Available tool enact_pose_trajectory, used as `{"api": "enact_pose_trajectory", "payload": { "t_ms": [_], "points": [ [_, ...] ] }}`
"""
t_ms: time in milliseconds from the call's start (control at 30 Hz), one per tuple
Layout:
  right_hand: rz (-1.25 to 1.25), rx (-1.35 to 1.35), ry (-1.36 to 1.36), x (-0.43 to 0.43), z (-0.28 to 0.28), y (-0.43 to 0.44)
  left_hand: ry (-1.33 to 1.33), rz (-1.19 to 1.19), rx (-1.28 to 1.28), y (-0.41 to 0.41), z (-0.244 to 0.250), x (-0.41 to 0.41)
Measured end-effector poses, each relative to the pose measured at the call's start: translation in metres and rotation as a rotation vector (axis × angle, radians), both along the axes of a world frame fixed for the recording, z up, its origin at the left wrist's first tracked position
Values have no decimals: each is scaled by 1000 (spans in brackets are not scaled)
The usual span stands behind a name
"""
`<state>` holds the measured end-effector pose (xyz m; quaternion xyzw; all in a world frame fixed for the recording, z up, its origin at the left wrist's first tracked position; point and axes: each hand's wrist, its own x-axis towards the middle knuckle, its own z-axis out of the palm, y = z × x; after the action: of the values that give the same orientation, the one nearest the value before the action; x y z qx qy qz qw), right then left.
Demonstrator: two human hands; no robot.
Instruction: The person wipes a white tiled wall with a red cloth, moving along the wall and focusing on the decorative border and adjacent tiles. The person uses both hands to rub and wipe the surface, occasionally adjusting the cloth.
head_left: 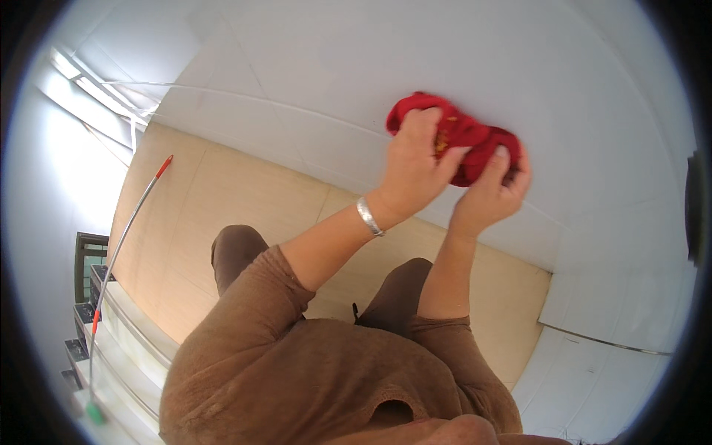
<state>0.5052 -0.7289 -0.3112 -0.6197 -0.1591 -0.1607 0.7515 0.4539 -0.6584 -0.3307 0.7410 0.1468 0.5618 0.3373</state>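
Both of my hands hold a red cloth (461, 130) with a small yellow pattern, in front of a white wall (311, 61). My left hand (416, 153), with a silver bracelet (369, 217) at its wrist, has its fingers over the cloth's left part. Gripping the right end, my right hand (492, 192) has its thumb on the near side. The cloth is bunched and folded between them. Whether it presses on the wall or is just off it, I cannot tell.
Beige floor tiles (250, 194) meet the wall's foot. At the left stands a long grey pole (129, 228) with red parts and a green end, beside pale stairs (130, 317). A dark-framed window (83, 267) lies beyond. A dark object (694, 208) is at the right rim.
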Motion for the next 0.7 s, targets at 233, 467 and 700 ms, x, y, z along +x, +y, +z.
{"api": "enact_pose_trajectory", "payload": {
  "t_ms": [233,467,700],
  "points": [
    [-75,-167,-401,16,14,-13,-1,82,31,-9,39,9],
    [398,-437,-403,-14,-39,34,198,145,-479,62,-50,-63],
    [373,-475,-268,-16,-88,-6,50,155,-624,59,-99,-77]
  ]
}}
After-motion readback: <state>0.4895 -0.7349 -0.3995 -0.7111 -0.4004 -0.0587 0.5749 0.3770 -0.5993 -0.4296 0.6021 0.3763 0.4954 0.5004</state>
